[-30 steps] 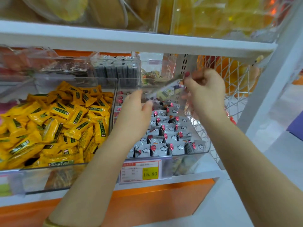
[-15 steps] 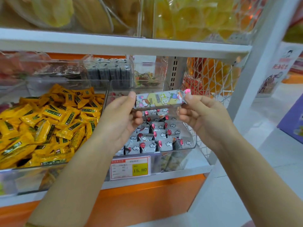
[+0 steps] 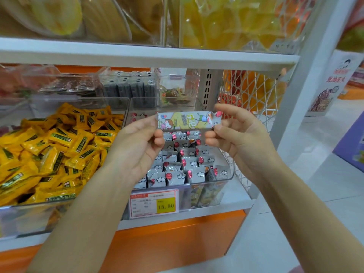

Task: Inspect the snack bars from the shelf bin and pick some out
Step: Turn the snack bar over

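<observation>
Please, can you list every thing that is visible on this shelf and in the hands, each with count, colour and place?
held snack bar: one, silver-white with cartoon print, level above the right bin
snack bars in bin: many, silver with red balloons and white clouds, right bin
clear bin: one, transparent, lower shelf, front right
yellow packs: many, yellow with green labels, left bin
price tag: one, white and red with yellow field, right bin's front
dark grey packs: several, grey, back row
wire basket: one, white, right of the shelf
dried fruit: many, yellow, upper shelf
left hand: one, pinches the bar's left end
right hand: one, pinches its right end
</observation>
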`<state>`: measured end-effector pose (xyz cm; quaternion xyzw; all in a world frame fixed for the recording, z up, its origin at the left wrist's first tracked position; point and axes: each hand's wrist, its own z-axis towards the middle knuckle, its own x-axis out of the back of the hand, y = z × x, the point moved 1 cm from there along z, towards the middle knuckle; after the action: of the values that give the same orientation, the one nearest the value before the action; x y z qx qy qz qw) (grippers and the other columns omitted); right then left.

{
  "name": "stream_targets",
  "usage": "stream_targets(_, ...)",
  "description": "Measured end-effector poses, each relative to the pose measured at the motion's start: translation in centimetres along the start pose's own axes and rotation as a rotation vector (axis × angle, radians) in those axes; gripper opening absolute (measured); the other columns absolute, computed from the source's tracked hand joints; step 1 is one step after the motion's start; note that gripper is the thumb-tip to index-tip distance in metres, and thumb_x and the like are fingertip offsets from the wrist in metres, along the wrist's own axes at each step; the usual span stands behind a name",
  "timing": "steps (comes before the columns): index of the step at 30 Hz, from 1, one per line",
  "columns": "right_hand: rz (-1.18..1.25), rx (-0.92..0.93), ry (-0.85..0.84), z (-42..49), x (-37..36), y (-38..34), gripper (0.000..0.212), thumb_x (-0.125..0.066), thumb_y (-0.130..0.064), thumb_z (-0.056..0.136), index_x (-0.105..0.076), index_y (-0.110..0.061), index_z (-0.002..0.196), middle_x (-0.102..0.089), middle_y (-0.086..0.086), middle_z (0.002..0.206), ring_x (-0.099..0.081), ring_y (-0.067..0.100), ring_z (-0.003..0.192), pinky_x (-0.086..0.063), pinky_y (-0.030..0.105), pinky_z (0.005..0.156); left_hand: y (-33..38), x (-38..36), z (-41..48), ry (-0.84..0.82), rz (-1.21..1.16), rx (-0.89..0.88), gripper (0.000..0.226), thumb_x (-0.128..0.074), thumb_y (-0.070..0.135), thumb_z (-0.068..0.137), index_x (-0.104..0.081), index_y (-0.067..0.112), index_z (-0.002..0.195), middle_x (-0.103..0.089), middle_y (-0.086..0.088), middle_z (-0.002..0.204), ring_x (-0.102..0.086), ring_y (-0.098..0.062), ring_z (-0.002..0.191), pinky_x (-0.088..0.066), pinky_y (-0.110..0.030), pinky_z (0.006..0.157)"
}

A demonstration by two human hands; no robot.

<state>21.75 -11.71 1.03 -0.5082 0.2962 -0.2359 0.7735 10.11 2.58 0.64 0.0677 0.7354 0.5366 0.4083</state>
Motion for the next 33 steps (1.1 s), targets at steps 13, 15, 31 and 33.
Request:
stream_targets(13, -0.223, 0.097, 0.116, 0.1, -0.4, 0.8, 0.008, -0.053, -0.009, 0.093, -0.055, -0.014, 0.087, -0.056, 0.010, 0.092, -0.064, 0.034, 0.090, -0.058, 0.036, 0.076, -0.6, -0.4, -0.3, -0.171, 0.486, -0.208, 0.029, -0.050, 0.018, 0.095, -0.057, 0.014, 0.122, -0.063, -0.004, 0.100, -0.061, -0.007, 0.071, -0.049, -0.018, 0.057)
stream_targets(15, -0.274, 0.113, 0.122, 0.0, -0.5, 1.1, 0.009, -0.053, -0.012, 0.093, -0.050, -0.016, 0.085, -0.054, 0.010, 0.092, -0.063, 0.033, 0.095, -0.058, 0.030, 0.074, -0.6, -0.2, -0.3, -0.188, 0.544, -0.252, 0.031, -0.051, 0.016, 0.094, -0.056, 0.019, 0.125, -0.063, -0.001, 0.097, -0.060, -0.005, 0.069, -0.047, -0.017, 0.053)
stream_targets(31, -0.427, 0.171, 0.167, -0.5, -1.5, 1.1, 0.010, -0.055, -0.018, 0.091, -0.058, -0.019, 0.082, -0.058, -0.004, 0.079, -0.062, 0.016, 0.077, -0.059, 0.036, 0.061, -0.8, -0.8, -1.0, -0.262, 0.703, -0.324, 0.014, -0.064, 0.014, 0.085, -0.060, 0.022, 0.095, -0.067, -0.003, 0.088, -0.064, -0.010, 0.058, -0.052, -0.022, 0.052)
stream_targets(33, -0.465, 0.184, 0.163, -0.5, -1.7, 1.1, 0.009, -0.055, -0.019, 0.092, -0.060, -0.019, 0.084, -0.057, -0.012, 0.077, -0.060, 0.007, 0.072, -0.058, 0.031, 0.059, -0.8, -0.8, -1.0, -0.242, 0.712, -0.325, 0.010, -0.063, 0.014, 0.086, -0.060, 0.021, 0.092, -0.066, -0.003, 0.086, -0.064, -0.010, 0.055, -0.050, -0.020, 0.049)
